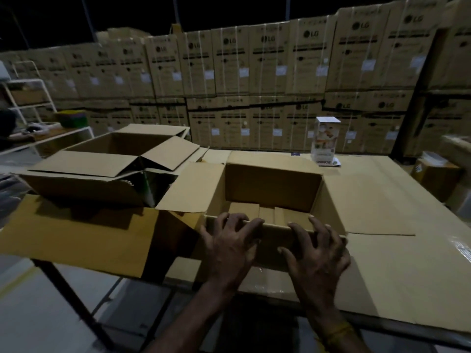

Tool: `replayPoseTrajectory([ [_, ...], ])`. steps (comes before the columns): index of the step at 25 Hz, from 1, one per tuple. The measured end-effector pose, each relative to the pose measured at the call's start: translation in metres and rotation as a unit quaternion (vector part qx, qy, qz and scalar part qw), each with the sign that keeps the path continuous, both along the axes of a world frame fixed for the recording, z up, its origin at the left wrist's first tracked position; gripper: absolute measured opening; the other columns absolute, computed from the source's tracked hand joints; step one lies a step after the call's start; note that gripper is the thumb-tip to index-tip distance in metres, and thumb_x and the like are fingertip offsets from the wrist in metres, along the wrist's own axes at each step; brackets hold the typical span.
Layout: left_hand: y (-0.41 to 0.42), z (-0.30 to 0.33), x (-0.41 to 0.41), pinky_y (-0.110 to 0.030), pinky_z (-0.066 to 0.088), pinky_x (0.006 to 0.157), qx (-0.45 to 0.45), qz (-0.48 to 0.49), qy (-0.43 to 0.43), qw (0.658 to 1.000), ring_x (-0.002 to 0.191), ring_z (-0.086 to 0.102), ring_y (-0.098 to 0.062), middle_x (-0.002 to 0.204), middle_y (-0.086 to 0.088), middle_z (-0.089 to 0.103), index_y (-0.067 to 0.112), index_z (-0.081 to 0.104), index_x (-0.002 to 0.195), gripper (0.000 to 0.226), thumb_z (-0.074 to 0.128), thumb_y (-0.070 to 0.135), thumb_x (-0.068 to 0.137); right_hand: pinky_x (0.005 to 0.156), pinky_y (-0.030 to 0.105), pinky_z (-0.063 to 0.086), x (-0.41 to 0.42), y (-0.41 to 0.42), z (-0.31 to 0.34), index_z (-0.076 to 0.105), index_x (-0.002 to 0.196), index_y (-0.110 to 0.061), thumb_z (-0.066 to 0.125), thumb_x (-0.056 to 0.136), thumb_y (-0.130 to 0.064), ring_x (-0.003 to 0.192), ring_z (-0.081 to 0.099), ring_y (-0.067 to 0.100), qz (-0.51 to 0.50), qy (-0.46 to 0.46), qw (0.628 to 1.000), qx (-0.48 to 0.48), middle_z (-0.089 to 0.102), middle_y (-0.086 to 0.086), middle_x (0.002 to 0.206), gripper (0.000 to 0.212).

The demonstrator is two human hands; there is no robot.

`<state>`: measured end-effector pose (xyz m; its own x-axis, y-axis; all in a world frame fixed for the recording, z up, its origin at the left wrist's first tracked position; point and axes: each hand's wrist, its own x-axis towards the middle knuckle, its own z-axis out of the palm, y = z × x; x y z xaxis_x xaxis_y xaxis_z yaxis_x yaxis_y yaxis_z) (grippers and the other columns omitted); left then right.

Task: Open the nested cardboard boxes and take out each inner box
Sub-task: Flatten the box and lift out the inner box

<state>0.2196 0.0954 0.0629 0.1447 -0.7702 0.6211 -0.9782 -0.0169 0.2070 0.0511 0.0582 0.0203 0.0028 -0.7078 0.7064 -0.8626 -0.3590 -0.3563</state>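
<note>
Head view of a dim storeroom. An open box point(272, 184) stands on the surface point(397, 263), which is covered with flattened cardboard. Its four flaps are folded outward: the left flap point(193, 187) lies toward a second box, the right flap point(367, 202) lies flat on the surface, and the near flap hangs down under the hands.

The left hand point(229, 248) rests over the near rim of the open box, fingers spread and curled, their tips hooked on the rim's edge. The right hand point(318, 253) lies beside it on the same rim, fingers likewise spread and bent, the fingertips on the edge and the thumb pressed against the outer face. Both hands grip the near wall; neither holds anything else. A yellow band point(339, 332) circles the right wrist.

Inside, low against the box floor, lie smaller cardboard pieces point(257, 212); whether these are inner boxes or bottom flaps cannot be told.

The second box point(107, 171), larger, stands to the left, touching the left flap, its flaps partly raised and something dark and glossy visible within.

A tall white carton point(326, 141) stands upright at the far edge of the surface, well apart from the open box. Stacked LG cartons point(254, 72) form a wall behind. A white rack point(28, 95) stands at far left.
</note>
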Motion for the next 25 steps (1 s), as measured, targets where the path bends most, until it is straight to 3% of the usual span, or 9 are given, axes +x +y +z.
replayPoseTrajectory([
  [6, -0.016, 0.035, 0.044, -0.069, 0.037, 0.094, -0.051, -0.014, 0.006, 0.999, 0.122, 0.049, -0.029, 0.123, 0.003, 0.059, 0.042, 0.062, 0.123, 0.056, 0.082, 0.036, 0.071, 0.097, 0.064, 0.033, 0.041, -0.016, 0.036, 0.060, 0.132, -0.029, 0.089, 0.068, -0.036, 0.130, 0.039, 0.039, -0.012, 0.004, 0.998, -0.065, 0.049, 0.009, 0.139, 0.070],
  [14, -0.096, 0.105, 0.120, -0.061, 0.033, 0.097, -0.114, -0.053, 0.001, 0.992, 0.124, 0.046, -0.024, 0.124, 0.007, 0.058, 0.046, 0.060, 0.126, 0.051, 0.075, 0.041, 0.077, 0.097, 0.063, 0.033, 0.116, -0.093, 0.103, 0.056, 0.133, -0.033, 0.086, 0.068, -0.037, 0.130, 0.037, 0.038, -0.045, -0.017, 0.990, -0.129, 0.048, 0.005, 0.136, 0.071],
  [25, -0.176, 0.194, 0.312, -0.058, 0.028, 0.100, -0.144, -0.018, 0.010, 0.989, 0.125, 0.040, -0.021, 0.128, 0.008, 0.054, 0.047, 0.058, 0.128, 0.049, 0.073, 0.042, 0.081, 0.094, 0.061, 0.038, 0.307, -0.189, 0.199, 0.055, 0.132, -0.034, 0.083, 0.072, -0.040, 0.128, 0.036, 0.037, 0.011, -0.022, 0.985, -0.170, 0.049, 0.006, 0.133, 0.067],
])
